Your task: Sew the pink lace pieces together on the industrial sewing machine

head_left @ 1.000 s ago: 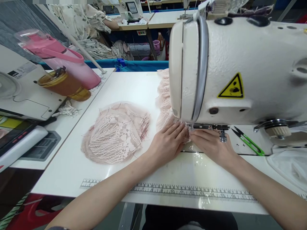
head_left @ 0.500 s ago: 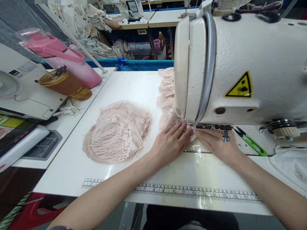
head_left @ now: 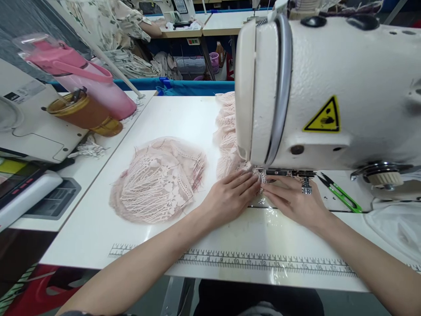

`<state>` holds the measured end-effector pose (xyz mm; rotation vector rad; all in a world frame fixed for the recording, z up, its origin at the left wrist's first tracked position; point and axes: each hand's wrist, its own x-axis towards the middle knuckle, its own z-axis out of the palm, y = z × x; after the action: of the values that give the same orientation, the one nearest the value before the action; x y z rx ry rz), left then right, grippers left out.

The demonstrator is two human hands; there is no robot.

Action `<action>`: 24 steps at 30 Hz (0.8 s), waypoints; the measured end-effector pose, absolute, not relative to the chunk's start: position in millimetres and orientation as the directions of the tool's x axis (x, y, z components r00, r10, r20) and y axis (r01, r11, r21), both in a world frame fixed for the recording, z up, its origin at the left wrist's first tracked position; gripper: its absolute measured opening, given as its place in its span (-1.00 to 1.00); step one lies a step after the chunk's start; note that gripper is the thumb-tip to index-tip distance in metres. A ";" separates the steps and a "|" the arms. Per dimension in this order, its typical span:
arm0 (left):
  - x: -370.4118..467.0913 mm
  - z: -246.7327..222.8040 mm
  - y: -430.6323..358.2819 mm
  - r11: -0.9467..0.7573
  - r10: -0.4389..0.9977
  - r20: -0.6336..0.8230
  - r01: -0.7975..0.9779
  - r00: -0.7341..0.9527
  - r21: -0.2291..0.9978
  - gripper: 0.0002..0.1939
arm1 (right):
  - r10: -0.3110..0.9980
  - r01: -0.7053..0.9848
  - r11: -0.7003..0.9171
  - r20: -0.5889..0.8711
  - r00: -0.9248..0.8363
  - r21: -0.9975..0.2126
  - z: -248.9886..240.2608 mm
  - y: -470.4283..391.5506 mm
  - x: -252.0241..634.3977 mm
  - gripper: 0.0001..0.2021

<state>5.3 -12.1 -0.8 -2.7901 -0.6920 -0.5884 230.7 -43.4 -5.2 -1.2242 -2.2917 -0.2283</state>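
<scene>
Pale pink lace strip (head_left: 226,131): gathered in ruffles, it runs along the left side of the white sewing machine (head_left: 315,74) and down to the needle area, where its near end lies by the fingertips.
Left hand (head_left: 228,197): palm down on the lace at that near end, fingers stretched out and held close together.
Right hand (head_left: 296,199): reaching in from the other side, partly behind the metal attachment (head_left: 306,184), fingertips at the lace edge; whether they pinch it, I can't tell from here.
Lace pile (head_left: 156,184): a rounded heap on the white tabletop (head_left: 184,116), left of the strip and apart from it.
Green snips (head_left: 344,195): lying right of the right hand.
Ruler markings (head_left: 246,262): along the table's near edge.
Far left: pink bottle (head_left: 77,74) beside an amber cup (head_left: 88,115).
Beyond: a person's floral sleeve (head_left: 130,22).
</scene>
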 end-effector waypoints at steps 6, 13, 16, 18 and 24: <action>0.4 0.8 -8.3 -0.869 0.424 0.447 0.493 0.788 -0.045 -0.69 | 0.782 0.809 0.559 0.439 -0.442 -0.181 -9.8 -46.1 225.2 -0.76; -0.7 3.8 -6.0 -0.853 0.455 0.455 0.522 0.765 -0.026 -0.67 | 0.811 0.828 0.530 0.394 -0.432 -0.183 -11.9 -47.2 221.5 -0.69; -0.8 4.0 -6.4 -0.839 0.486 0.436 0.544 0.757 -0.010 -0.66 | 0.821 0.834 0.519 0.382 -0.425 -0.186 -14.4 -47.0 221.2 -0.69; -0.6 3.6 -6.8 -0.830 0.505 0.424 0.558 0.752 -0.003 -0.65 | 0.827 0.837 0.509 0.382 -0.412 -0.202 -15.7 -46.3 220.5 -0.70; 1.9 3.1 -8.6 -0.818 0.511 0.432 0.575 0.743 -0.021 -0.66 | 0.823 0.851 0.499 0.400 -0.404 -0.167 -14.5 -45.6 218.2 -0.69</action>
<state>1.9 -8.6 3.1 -2.7886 -0.8747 -0.6242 218.2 -45.6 -14.5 -1.3819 -2.3155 -0.0876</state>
